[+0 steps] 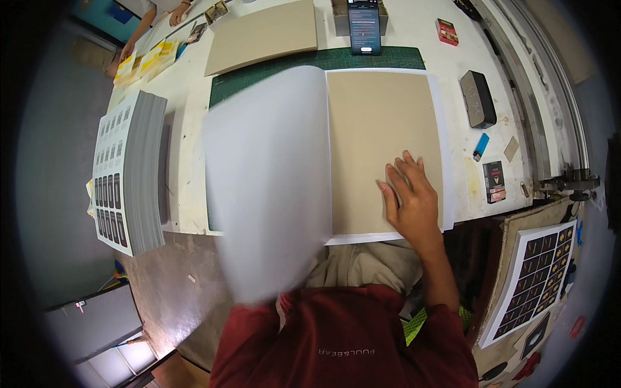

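White sheet (pixel 272 168) overhangs the table's (pixel 414 26) near edge, mid-turn, I judge, needing smooth laying next, my right hand (pixel 411 202) spread empty on brown board (pixel 369 136), left hand's grip hidden.

Dark red top (pixel 310 323) at the bottom centre, small pale lettering (pixel 346 352) across it, sleeve (pixel 446 323) ending near the elbow, creased beige trousers (pixel 372 265) above.

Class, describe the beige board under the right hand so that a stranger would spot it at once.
Find the white table, then the green cutting mat on it. Over the mat lies the beige board, right of a lifted white sheet. Unlike the other board farther back, this one has the right hand resting on it.
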Demonstrator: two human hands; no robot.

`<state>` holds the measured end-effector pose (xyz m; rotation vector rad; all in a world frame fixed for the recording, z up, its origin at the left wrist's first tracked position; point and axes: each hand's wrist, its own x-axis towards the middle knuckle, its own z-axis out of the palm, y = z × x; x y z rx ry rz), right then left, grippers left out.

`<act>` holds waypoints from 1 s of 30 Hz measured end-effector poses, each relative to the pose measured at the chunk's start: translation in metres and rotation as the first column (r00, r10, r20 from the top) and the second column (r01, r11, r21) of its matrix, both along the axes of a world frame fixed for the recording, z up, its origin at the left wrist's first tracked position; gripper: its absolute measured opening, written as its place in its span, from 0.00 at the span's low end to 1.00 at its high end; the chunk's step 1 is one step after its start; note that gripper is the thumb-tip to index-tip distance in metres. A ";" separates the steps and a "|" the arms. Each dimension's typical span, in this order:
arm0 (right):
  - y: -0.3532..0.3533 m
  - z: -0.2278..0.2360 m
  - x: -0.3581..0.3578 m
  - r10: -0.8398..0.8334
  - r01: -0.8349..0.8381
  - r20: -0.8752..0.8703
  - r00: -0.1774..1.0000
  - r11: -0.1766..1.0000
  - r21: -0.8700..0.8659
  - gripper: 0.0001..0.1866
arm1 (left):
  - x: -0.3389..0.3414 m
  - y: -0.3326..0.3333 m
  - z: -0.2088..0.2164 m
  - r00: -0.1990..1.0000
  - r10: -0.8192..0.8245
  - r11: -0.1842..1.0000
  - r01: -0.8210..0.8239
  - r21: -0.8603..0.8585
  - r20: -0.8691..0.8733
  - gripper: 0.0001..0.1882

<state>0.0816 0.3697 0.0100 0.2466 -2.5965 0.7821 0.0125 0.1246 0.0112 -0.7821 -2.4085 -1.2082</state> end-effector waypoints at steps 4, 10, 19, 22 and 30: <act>0.075 0.013 0.018 0.108 0.062 0.257 0.960 0.818 -0.572 0.14 | -0.051 0.063 -0.010 0.987 -0.142 0.905 0.158 -0.394 0.069 0.49; 0.085 0.106 0.055 -0.511 0.456 -0.064 0.857 0.811 -0.367 0.15 | -0.051 0.073 -0.006 0.990 -0.109 0.795 0.138 -0.591 0.084 0.65; 0.019 0.015 0.064 -0.170 0.092 0.297 0.940 0.962 0.259 0.25 | -0.054 0.107 -0.011 0.997 -0.065 0.740 0.072 -0.669 0.035 0.61; 0.016 0.014 0.064 -0.185 0.098 0.301 0.936 0.954 0.284 0.26 | -0.091 0.172 -0.022 0.985 -0.175 0.795 0.134 -0.592 -0.011 0.59; 0.015 0.022 0.064 -0.193 0.086 0.329 0.925 0.946 0.313 0.24 | -0.112 0.271 -0.034 0.962 -0.275 0.771 0.222 -0.596 0.002 0.49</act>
